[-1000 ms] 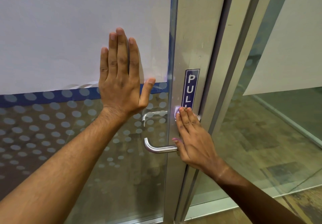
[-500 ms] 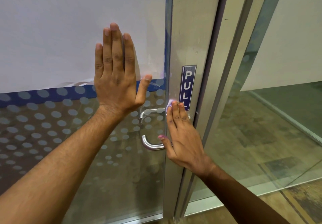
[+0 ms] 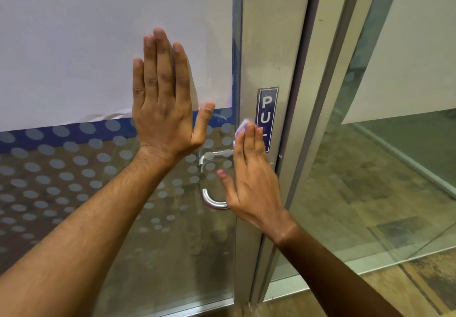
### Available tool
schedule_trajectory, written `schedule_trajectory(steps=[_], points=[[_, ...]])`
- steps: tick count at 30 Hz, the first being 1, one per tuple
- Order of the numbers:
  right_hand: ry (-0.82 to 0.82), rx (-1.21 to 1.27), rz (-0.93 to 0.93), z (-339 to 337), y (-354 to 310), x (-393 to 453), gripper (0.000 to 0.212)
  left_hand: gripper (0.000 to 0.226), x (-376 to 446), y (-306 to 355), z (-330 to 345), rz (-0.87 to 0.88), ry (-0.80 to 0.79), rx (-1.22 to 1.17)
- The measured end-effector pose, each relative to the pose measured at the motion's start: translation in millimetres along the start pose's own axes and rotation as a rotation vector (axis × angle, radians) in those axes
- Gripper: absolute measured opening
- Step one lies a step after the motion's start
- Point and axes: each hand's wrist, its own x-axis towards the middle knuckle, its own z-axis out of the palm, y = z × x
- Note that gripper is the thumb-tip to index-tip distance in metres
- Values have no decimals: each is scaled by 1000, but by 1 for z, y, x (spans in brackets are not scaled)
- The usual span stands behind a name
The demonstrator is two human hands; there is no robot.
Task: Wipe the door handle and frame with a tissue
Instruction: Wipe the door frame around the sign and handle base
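My left hand point(image 3: 164, 109) lies flat with spread fingers against the glass door panel, holding nothing. My right hand point(image 3: 254, 173) presses a small whitish tissue point(image 3: 243, 125) flat against the metal door frame point(image 3: 269, 45), just left of the blue PULL sticker point(image 3: 267, 104). Only the tissue's top edge shows above my fingertips. The curved steel door handle point(image 3: 212, 202) sticks out below, partly hidden behind my right palm. A second handle point(image 3: 209, 157) on the far side shows through the glass.
The glass panel point(image 3: 74, 181) carries white film above, a blue band and a dotted frosted pattern. To the right stand the outer door jamb point(image 3: 328, 94) and another glass wall point(image 3: 370, 181), with wooden flooring point(image 3: 407, 289) at the bottom right.
My right hand has slid the tissue up the frame, from below the PULL sticker to beside its lower half. My left hand stays flat on the glass.
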Motion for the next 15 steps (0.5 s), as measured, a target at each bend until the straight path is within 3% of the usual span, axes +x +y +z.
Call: schedule_trajectory(steps=[3,8,15], points=[[19,-20,-11,0,1,2,79,83,0,0,0,6,2,-2],[-179,-91,-23,6,18,-35,77,83,-1,0,0,5,-3,-3],[80,52,33,-2,1,12,77,84,-1,-1,1,7,-2,8]])
